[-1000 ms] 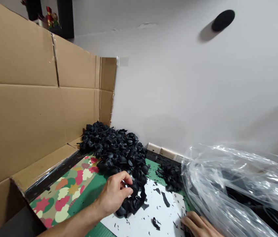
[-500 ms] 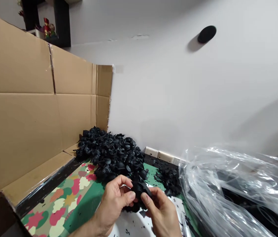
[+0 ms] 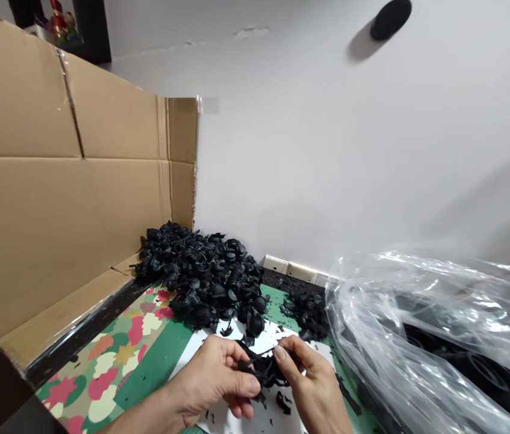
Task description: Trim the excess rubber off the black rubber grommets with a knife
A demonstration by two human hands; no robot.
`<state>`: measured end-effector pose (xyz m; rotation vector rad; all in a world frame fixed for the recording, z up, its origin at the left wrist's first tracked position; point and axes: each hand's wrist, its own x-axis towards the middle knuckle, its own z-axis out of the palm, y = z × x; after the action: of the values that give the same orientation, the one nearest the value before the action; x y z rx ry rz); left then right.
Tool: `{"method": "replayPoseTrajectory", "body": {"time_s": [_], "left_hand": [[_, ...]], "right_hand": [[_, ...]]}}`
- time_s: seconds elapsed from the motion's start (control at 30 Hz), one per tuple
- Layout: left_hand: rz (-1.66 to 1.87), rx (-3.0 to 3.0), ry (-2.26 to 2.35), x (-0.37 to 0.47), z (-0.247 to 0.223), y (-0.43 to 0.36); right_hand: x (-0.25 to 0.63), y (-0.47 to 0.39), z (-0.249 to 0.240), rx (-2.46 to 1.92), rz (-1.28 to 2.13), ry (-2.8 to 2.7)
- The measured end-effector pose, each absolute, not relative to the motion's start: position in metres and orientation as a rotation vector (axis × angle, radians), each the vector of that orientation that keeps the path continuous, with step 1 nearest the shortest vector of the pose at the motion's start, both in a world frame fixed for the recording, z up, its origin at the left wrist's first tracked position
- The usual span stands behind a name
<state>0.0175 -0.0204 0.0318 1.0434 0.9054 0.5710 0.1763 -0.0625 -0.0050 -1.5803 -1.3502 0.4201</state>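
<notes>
My left hand (image 3: 219, 380) is closed, its thumb and fingers round thin black rubbery strips (image 3: 261, 366). On the other side, my right hand (image 3: 307, 377) pinches the same tangle between thumb and forefinger. Whether the strips are one piece or several loose scraps I cannot tell. Just beyond my hands, a black ribbed rubber part (image 3: 255, 323) lies on the white sheet at the near edge of a large pile of similar ribbed parts (image 3: 210, 271). Small black scraps (image 3: 283, 402) are scattered on the sheet below.
A cardboard wall (image 3: 123, 205) stands at the left, behind a patterned green board (image 3: 123, 355). Black trimmings (image 3: 309, 313) are heaped right of the pile. A clear plastic bag (image 3: 418, 313) with black items fills the right side. White sockets (image 3: 298, 270) line the wall.
The ribbed part that was between my hands is no longer there, and a similar one now lies by the pile. My hands have lowered slightly onto black strips. The camera view has shifted.
</notes>
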Motion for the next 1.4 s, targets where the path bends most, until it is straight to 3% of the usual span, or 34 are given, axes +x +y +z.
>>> {"method": "replayPoseTrajectory", "body": {"time_s": [0.13, 0.3, 0.47, 0.6, 0.67, 0.83, 1.17, 1.4], "left_hand": [[0.51, 1.023, 0.854, 0.007, 0.034, -0.023], [0.842, 0.966, 0.892, -0.024, 0.044, -0.012], [0.893, 0.918, 0.88, -0.027, 0.038, -0.009], [0.91, 0.9, 0.883, -0.014, 0.029, -0.013], [0.91, 0.916, 0.867, -0.009, 0.026, -0.016], [0.928, 0.947, 0.816, 0.008, 0.023, -0.024], [1.081, 0.916, 0.935, 0.047, 0.026, -0.043], [0.985, 0.762, 0.893, 0.051, 0.031, -0.046]], "right_hand": [[0.197, -0.056, -0.013, -1.775, 0.173, -1.397], [0.228, -0.057, -0.023, -1.925, -0.014, -1.287], [0.206, -0.055, -0.021, -1.744, 0.048, -1.614], [0.174, -0.06, -0.014, -1.729, -0.319, -1.645], [0.16, -0.063, -0.012, -1.599, -0.225, -1.529], [0.13, -0.065, -0.023, -1.3, 0.428, -1.178], [0.132, -0.068, -0.01, -1.323, 0.364, -0.873], [0.144, -0.064, -0.003, -1.463, 0.355, -0.911]]}}
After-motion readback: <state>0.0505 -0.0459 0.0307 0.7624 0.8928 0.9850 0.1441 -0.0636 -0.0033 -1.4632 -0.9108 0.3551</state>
